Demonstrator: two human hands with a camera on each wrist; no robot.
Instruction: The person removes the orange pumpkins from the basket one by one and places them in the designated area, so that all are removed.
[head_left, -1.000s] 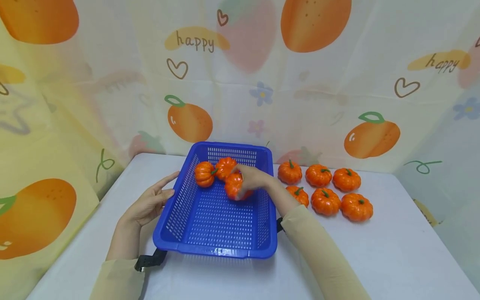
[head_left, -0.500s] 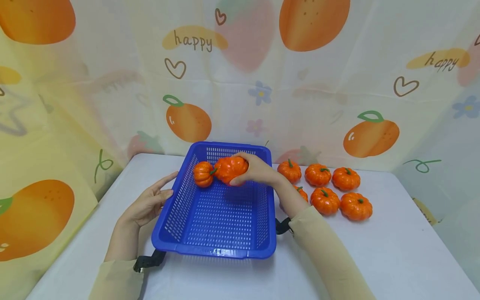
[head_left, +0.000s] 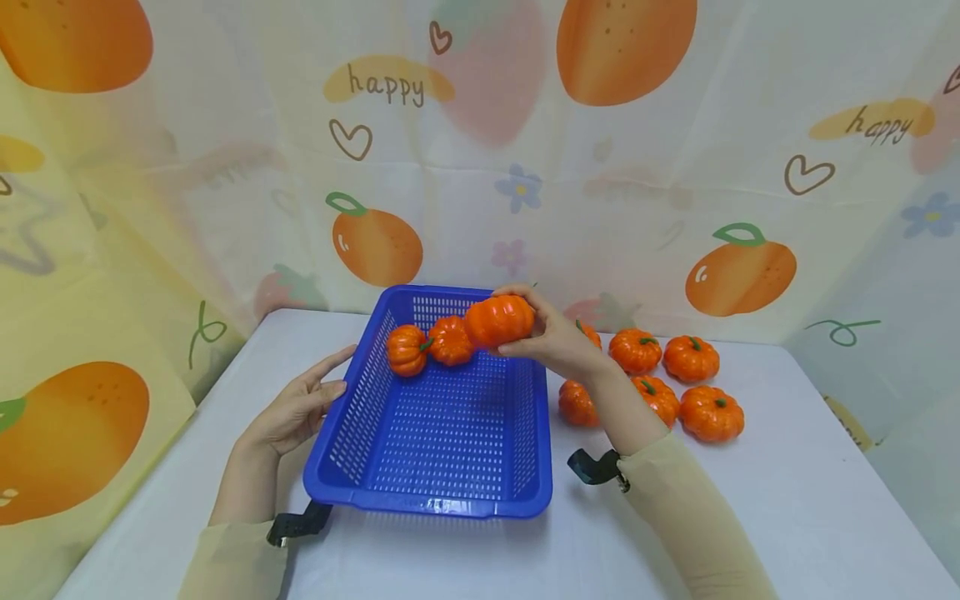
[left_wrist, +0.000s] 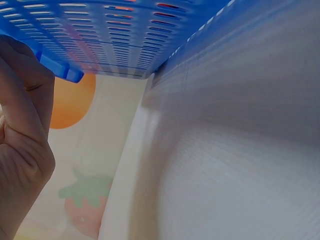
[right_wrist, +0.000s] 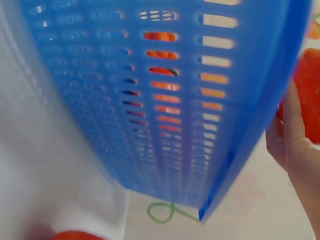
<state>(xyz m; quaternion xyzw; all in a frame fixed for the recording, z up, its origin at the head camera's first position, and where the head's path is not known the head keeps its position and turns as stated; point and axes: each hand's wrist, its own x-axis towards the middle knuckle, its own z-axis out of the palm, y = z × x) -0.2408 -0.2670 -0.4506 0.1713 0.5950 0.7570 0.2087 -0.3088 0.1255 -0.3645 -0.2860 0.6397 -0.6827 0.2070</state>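
Note:
My right hand (head_left: 558, 339) grips a small orange pumpkin (head_left: 498, 322), raised at the right rim of the blue plastic basket (head_left: 427, 505). In the right wrist view, this pumpkin (right_wrist: 309, 95) shows beyond the basket's slotted side. Two more pumpkins lie inside toward the back: one on its side with a green stem (head_left: 407, 351), the other (head_left: 452, 342) beside it, partly behind the held one. At the basket's left side is my left hand (head_left: 296, 410), fingers extended along the outside and thumb at the rim. The left wrist view catches this hand (left_wrist: 25, 125) beside the basket wall (left_wrist: 115, 35).
To the basket's right, several pumpkins stand in two rows on the white table (head_left: 810, 467), among them a front one (head_left: 712, 413) and a back one (head_left: 692, 358). My right forearm partly covers others. A printed cloth (head_left: 615, 192) hangs behind the table.
My right hand has lifted the pumpkin from inside the basket, first toward the back, then right to the rim. The left hand and basket stay nearly still.

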